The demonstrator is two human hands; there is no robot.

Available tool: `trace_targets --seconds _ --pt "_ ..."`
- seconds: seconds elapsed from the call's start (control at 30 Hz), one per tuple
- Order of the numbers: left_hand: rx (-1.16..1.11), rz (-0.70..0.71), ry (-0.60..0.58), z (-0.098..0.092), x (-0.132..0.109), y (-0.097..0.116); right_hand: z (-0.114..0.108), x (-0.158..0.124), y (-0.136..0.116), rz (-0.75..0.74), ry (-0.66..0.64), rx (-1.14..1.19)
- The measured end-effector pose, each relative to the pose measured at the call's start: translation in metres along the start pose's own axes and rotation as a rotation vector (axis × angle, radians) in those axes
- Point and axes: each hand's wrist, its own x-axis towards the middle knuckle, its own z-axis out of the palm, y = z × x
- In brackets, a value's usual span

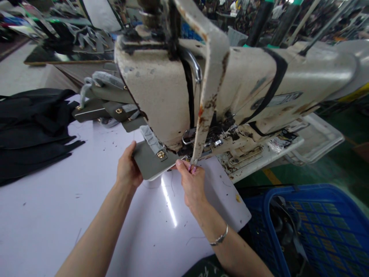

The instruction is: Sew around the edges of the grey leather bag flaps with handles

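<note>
My left hand (pixel 128 167) grips the outer end of a flat grey-green leather panel (pixel 150 163), thumb on top and fingers underneath. A gold buckle (pixel 160 154) and a strap end in clear wrapping (pixel 150 139) sit on the panel, whose near edge is pale. The panel's inner end lies under the head of an off-white, rust-stained sewing machine (pixel 161 92). My right hand (pixel 193 184) is closed beside the needle area, thumb tip at the panel's edge. Small pink bits show at its fingers; what it holds is unclear. The needle is hidden.
More grey-green bag pieces (pixel 100 102) with wrapped straps lie behind the panel. Black fabric pieces (pixel 31 130) are heaped at left. A blue plastic basket (pixel 323 188) stands low at right, with dark pieces inside. Loose threads dot the white tabletop (pixel 115 246).
</note>
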Motion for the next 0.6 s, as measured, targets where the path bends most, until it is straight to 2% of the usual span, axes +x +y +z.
trace_targets --seconds 0.1,0.23,0.3,0.37,0.47,0.53,0.6 --pt "0.066 -0.08 0.031 -0.011 0.01 0.002 -0.003 -0.002 -0.004 0.031 0.018 -0.042" --pt "0.487 0.014 0.029 -0.038 0.008 0.006 -0.005 -0.002 -0.006 0.039 0.026 -0.018" --pt "0.789 0.146 0.059 -0.048 -0.006 0.01 -0.004 -0.003 -0.008 0.048 0.034 0.002" --pt "0.983 0.385 0.045 -0.052 -0.026 0.014 -0.002 -0.003 -0.012 0.074 0.023 0.014" --pt "0.999 0.707 -0.16 -0.049 -0.054 0.019 0.001 -0.005 -0.018 0.104 -0.009 0.04" --pt "0.992 0.783 -0.266 -0.046 -0.062 0.019 0.002 -0.005 -0.018 0.1 -0.024 0.041" --pt "1.026 0.758 -0.212 -0.049 -0.062 0.018 0.003 -0.004 -0.015 0.077 -0.03 0.008"
